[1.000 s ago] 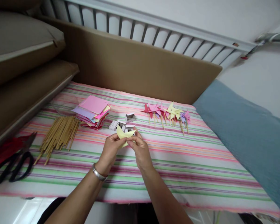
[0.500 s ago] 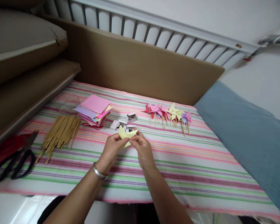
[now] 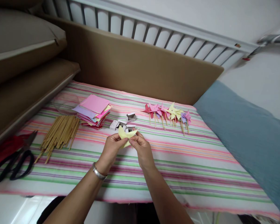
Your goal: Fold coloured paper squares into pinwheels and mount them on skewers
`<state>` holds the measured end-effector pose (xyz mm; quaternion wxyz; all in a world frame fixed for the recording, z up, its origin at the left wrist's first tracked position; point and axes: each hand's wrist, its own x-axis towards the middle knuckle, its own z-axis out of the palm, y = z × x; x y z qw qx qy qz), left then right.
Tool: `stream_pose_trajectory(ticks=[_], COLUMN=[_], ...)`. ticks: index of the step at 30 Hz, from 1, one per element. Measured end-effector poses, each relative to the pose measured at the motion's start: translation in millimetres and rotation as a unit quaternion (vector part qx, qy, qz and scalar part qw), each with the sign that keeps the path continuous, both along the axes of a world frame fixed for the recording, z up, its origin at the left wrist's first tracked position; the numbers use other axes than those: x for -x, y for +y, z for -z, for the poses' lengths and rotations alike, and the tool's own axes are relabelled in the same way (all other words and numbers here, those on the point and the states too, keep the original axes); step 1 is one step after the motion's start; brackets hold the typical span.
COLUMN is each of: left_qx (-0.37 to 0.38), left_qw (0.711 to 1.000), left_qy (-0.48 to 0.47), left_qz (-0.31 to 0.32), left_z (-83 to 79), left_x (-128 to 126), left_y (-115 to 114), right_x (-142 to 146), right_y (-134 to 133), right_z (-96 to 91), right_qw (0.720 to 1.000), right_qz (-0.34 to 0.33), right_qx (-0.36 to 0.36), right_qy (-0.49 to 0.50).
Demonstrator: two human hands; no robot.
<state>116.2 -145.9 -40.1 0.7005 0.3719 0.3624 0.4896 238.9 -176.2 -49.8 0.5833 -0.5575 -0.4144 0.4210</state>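
Observation:
A pale yellow paper pinwheel [image 3: 126,133] is held above the striped cloth, its points folded toward the middle. My left hand [image 3: 113,148] pinches it from the left, thumb near the centre. From the other side my right hand [image 3: 142,148] grips it with thumb and finger at the centre; whether a pin sits between those fingertips is too small to tell. Just beyond my hands lie small open white boxes [image 3: 131,117] with dark contents. Finished pinwheels [image 3: 174,111] on sticks, in red, pink, yellow and purple, lie farther back to the right.
To the left are a stack of coloured paper squares [image 3: 94,107], a pile of wooden sticks [image 3: 60,133] and black-handled scissors [image 3: 21,160] beside something red [image 3: 7,149]. A brown board [image 3: 140,62] stands along the back, with brown cushions [image 3: 25,74] at left and blue-grey fabric [image 3: 245,133] at right.
Both hands stay almost in place around the yellow pinwheel, with only tiny finger movement. The whole view shifts very slightly.

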Motion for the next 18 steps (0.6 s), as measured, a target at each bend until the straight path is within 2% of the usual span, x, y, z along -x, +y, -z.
stream_pose_trajectory(ticks=[9,18], left_qx=[-0.026,-0.001], left_qw=[0.999,0.999], left_qy=[0.017,0.012], left_qz=[0.019,0.044], left_z=[-1.0,0.3], left_x=[3.3,3.2], left_y=[2.3,1.8], right_x=[4.7,7.1], right_y=[-3.0,-3.5], right_z=[-9.6,-16.3], right_qw=[0.997,0.995], right_qz=[-0.01,0.014], right_qx=[-0.003,0.01], right_qy=[0.071,0.098])
